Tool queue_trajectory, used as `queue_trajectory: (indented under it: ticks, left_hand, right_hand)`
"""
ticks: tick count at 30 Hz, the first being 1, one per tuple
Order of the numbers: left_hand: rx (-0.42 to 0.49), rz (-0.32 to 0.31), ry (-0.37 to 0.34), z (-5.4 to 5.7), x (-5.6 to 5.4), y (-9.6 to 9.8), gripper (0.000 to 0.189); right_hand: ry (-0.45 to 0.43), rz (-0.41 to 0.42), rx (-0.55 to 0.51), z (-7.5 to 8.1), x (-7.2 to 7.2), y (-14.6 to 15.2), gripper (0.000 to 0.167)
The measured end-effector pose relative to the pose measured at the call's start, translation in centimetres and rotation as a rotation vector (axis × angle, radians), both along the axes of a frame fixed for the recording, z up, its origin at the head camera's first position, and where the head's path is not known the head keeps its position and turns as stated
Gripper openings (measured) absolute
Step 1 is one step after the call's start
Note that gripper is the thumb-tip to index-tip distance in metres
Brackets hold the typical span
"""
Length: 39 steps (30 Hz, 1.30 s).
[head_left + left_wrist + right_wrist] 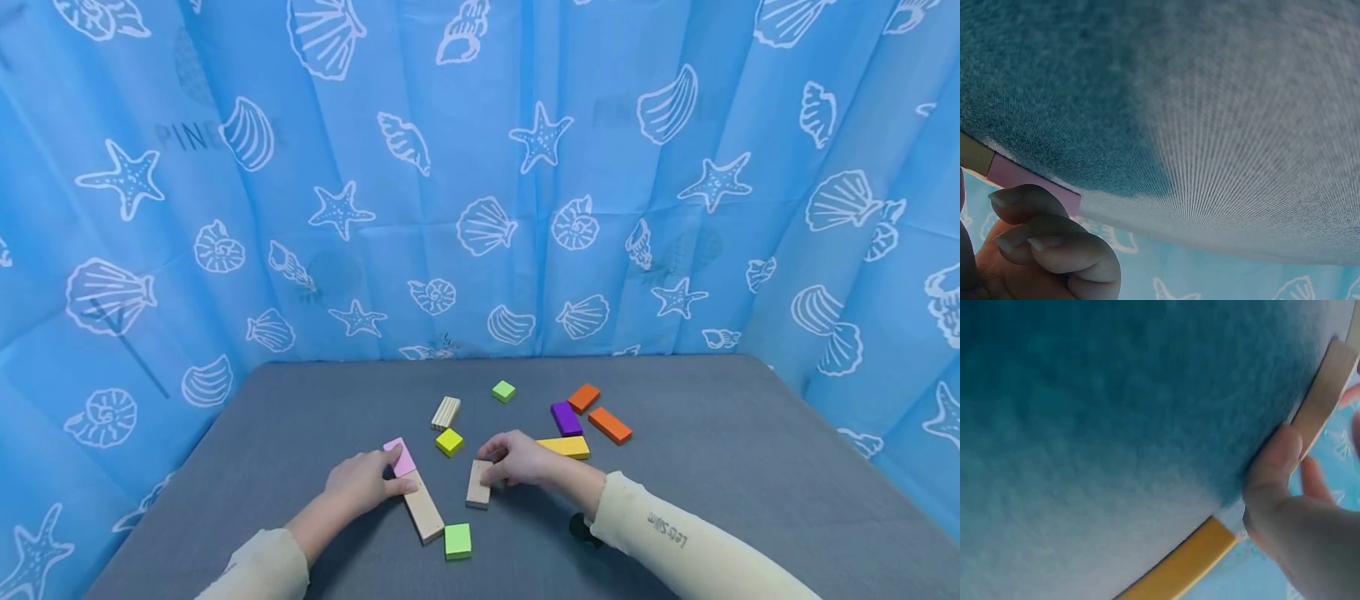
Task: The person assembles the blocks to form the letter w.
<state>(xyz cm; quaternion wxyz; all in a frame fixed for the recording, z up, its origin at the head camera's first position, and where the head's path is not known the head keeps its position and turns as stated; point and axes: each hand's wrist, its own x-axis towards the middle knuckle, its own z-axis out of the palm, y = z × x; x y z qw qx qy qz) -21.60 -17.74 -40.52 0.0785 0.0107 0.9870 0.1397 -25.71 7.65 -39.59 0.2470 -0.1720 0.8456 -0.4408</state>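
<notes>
A pink block [401,457] lies end to end with a long plain wooden block [424,508]. My left hand [358,485] holds this pair near their joint, fingers at the pink piece and thumb on the wooden one. In the left wrist view, curled fingers [1054,244] lie against the pink block [1032,181]. My right hand [517,458] grips a shorter plain wooden block [478,485], its thumb at the side. The right wrist view shows the thumb against that wooden block [1325,394]. A light green block [457,542] sits by the long wooden block's near end.
Beyond the hands lie a grooved wooden block [446,412], a yellow block [449,442] and a small green block [504,391]. Rightward are a purple block [566,418], orange blocks [611,425] and a yellow-orange block [566,447], partly behind my right wrist. A blue curtain [480,183] hangs behind.
</notes>
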Motion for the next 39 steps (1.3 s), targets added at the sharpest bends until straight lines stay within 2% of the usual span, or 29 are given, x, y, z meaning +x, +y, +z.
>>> queue_trajectory:
  ticks: [5, 9, 16, 24, 39]
  left_hand:
    - [0.004, 0.002, -0.004, 0.0, -0.1, 0.1, 0.076]
    - [0.003, -0.001, -0.005, 0.0, 0.0, 0.1, 0.075]
    - [0.018, -0.008, -0.001, 0.0, 0.1, 0.1, 0.075]
    - [0.024, -0.010, 0.004, 0.2, 0.1, 0.0, 0.075]
    - [0.017, -0.003, -0.005, 0.2, 0.2, -0.2, 0.076]
  right_hand:
    - [0.105, 0.046, 0.163, 0.1, 0.8, -0.5, 0.055]
    - [0.163, 0.075, 0.244, 0.0, 1.0, -0.8, 0.060]
    - [0.161, 0.134, 0.222, 0.0, 0.9, -0.3, 0.051]
    - [0.192, 0.224, 0.259, 0.0, 1.1, -0.1, 0.053]
    - [0.210, 0.259, 0.298, -0.1, 1.3, -0.4, 0.052]
